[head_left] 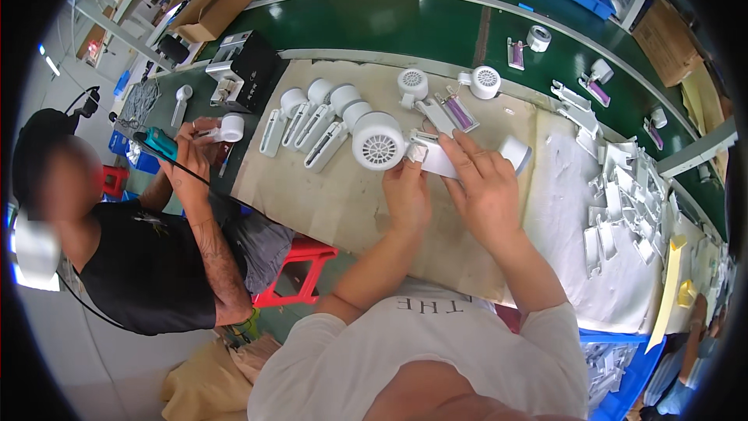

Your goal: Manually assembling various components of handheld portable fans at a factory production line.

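A white handheld fan (pixel 379 140), with a round slotted grille on its head, lies in my two hands over the table mat. My left hand (pixel 407 196) pinches it at the joint just below the head, where a small white piece shows. Across the white handle stretches my right hand (pixel 485 187), its fingers curled over the top and the thumb hidden beneath. Just past those fingers is a white round fan head (pixel 516 152), partly covered. Behind my hands rest an opened handle with a purple cell (pixel 460 111) and two more fan heads (pixel 485 82).
Several white fans (pixel 323 140) stand in a row to the left. White plastic casings (pixel 623 203) are heaped at right. Beyond runs a green conveyor belt (pixel 358 27). At left, a co-worker holds a teal power screwdriver (pixel 160 144) and a fan (pixel 230 129) beside a black machine (pixel 245 70).
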Available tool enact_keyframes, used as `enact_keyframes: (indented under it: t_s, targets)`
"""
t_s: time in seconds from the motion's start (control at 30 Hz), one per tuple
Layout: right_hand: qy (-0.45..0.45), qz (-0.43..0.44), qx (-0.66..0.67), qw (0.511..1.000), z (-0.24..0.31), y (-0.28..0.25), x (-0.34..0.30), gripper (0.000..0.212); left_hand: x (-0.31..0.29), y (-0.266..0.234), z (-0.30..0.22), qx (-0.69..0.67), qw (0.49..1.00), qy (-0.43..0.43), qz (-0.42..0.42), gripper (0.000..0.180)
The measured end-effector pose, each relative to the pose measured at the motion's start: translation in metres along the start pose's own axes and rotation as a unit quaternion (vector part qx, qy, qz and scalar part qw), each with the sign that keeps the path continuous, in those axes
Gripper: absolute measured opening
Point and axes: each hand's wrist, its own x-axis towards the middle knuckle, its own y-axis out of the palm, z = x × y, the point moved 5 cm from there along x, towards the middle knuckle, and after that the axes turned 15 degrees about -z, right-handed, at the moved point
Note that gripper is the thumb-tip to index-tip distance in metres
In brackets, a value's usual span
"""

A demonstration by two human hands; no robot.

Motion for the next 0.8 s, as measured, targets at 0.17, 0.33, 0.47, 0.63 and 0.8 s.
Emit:
enact_keyframes:
  t_s: [0.17,0.33,0.47,0.63,0.8]
  targets:
    - [-0.003,-0.063,-0.043,0.997,-0.005,-0.015,0.009,0.054,-0.003,0.012,-0.016,0.008,0.999,0.044,0.022,0.033]
    - [0.456,0.159,0.41,0.774,-0.039,0.018,-0.02,0.038,-0.005,0.032,-0.028,0.044,0.993,0.046,0.101,0.037]
    - [0.139,-0.011,0.33,0.934,-0.027,-0.011,0.018,0.031,-0.013,0.053,-0.043,-0.086,0.984,0.02,0.157,0.042]
    - [0.067,0.055,0.321,0.943,-0.046,0.015,0.027,0.037,0.008,0.06,-0.05,0.001,0.989,0.051,0.137,0.037]
    - [0.163,0.279,0.164,0.932,-0.167,0.088,0.044,0.041,0.079,0.01,-0.05,0.634,0.73,0.172,0.188,0.035]
